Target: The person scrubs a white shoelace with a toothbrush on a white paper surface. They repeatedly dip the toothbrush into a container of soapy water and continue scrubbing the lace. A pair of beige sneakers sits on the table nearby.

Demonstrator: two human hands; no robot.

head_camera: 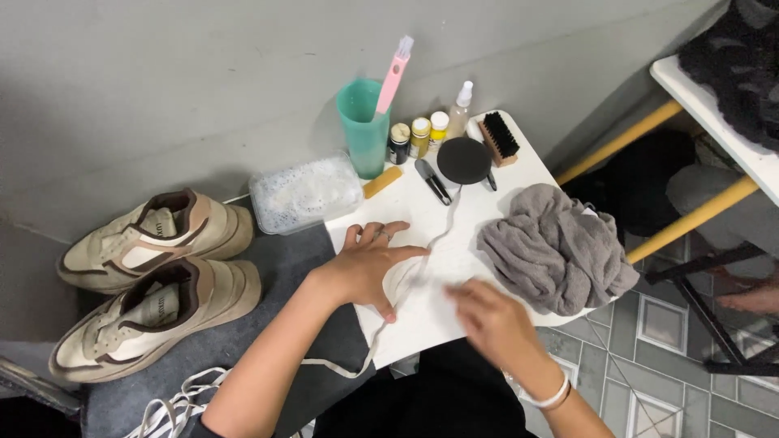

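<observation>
**Operator:** Head view: how is the grip described?

**Inspector:** The left hand (pixel 367 269) is laid flat, fingers spread, and a white shoelace (pixel 422 261) is pressed under it against the small white table (pixel 519 174); nothing is enclosed by it. The right hand (pixel 491 318) is blurred. It rests on the table near the lace, but whether anything is pinched by it cannot be told.

**Operator:** How should the lace be expected to handle?

**Inspector:** It is judged light, limp and flat, and easily slid on the smooth top. It is best taken by pinching the flat band near an end.

**Operator:** Appearance and position?

**Inspector:** A thin white strip is seen, run from the black round lid (pixel 463 160) across the table, under the left hand, and off the near edge.

**Operator:** Surroundings?

**Inspector:** A grey towel (pixel 556 250) is bunched at the right. A teal cup (pixel 363 126), small bottles (pixel 419 136) and a brush (pixel 498 139) are ranged at the back. Two unlaced beige sneakers (pixel 150 276) are set on a dark mat at the left.
</observation>
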